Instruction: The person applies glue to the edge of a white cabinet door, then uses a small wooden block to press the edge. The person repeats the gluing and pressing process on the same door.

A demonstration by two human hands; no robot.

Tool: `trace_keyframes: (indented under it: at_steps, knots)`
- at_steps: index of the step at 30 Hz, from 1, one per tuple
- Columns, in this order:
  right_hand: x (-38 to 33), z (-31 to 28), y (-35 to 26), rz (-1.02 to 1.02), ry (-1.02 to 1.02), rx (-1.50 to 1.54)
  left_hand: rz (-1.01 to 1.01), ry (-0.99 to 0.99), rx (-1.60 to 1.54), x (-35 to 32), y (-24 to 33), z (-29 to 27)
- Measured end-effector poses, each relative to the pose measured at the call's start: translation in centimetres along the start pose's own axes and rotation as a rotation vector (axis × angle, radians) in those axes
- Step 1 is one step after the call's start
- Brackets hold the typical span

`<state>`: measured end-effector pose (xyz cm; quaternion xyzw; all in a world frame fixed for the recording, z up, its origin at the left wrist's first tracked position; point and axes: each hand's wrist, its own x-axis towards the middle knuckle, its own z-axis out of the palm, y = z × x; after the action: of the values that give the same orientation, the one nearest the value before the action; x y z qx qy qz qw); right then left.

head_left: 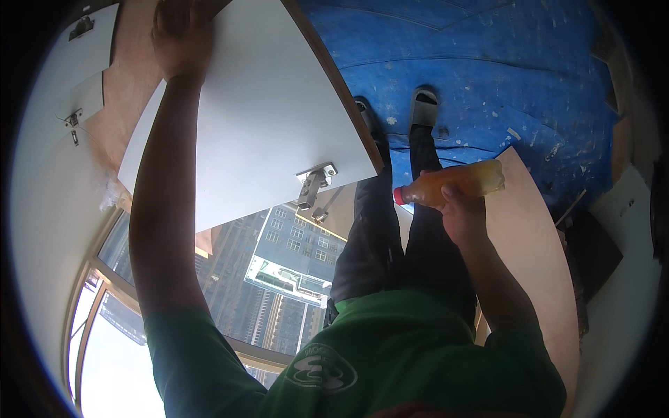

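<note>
My left arm reaches up to the far left. There my left hand [182, 38] is closed at the edge of a white cabinet door [272, 97], its bent fingers dim and partly cut off by the picture's rim. A metal hinge [315, 183] is fixed near the door's closest corner, and a brown strip runs along its right edge. In front of my legs, my right hand [461, 212] grips a clear plastic bottle [460, 182]. The bottle lies sideways, its red cap to the left, with orange-yellow liquid inside.
A stained blue sheet [474, 63] covers the floor around my grey slippers [424, 106]. Close on the left is a window [279, 279] with tall buildings outside. More white panels with hinges [72, 118] stand far left. A pale curved-looking board [529, 251] is at my right.
</note>
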<state>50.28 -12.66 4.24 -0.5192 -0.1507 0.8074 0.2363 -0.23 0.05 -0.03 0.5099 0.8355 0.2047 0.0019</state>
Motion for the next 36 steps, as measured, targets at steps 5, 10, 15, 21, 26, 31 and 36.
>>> trace_keyframes:
  at_steps: [5,10,15,21,26,31,36]
  knots:
    - [0.6,-0.4,-2.8,0.167,0.001,0.421,-0.031,0.084,-0.084,-0.7,1.2,-0.3]
    - [-0.2,0.1,-6.1,0.144,-0.012,0.555,0.077,0.153,-0.087,-0.4,0.5,-0.6]
    - [-1.1,-0.1,-9.0,0.136,0.009,0.536,0.112,0.145,0.076,-0.3,0.2,-1.8]
    - [-2.6,-1.0,-11.3,0.150,-0.052,0.535,-0.062,0.186,-0.067,-2.5,6.6,-5.9]
    - [-5.0,1.0,-14.9,0.273,0.056,0.567,0.118,-0.075,-0.284,-12.2,20.7,-11.7]
    - [-6.3,2.0,-16.9,0.412,-0.153,0.393,0.216,-0.545,-0.624,-20.2,30.2,-16.7]
    - [-8.0,4.2,-19.7,0.777,-0.463,0.107,0.395,-0.568,-0.426,-20.9,33.3,-17.9]
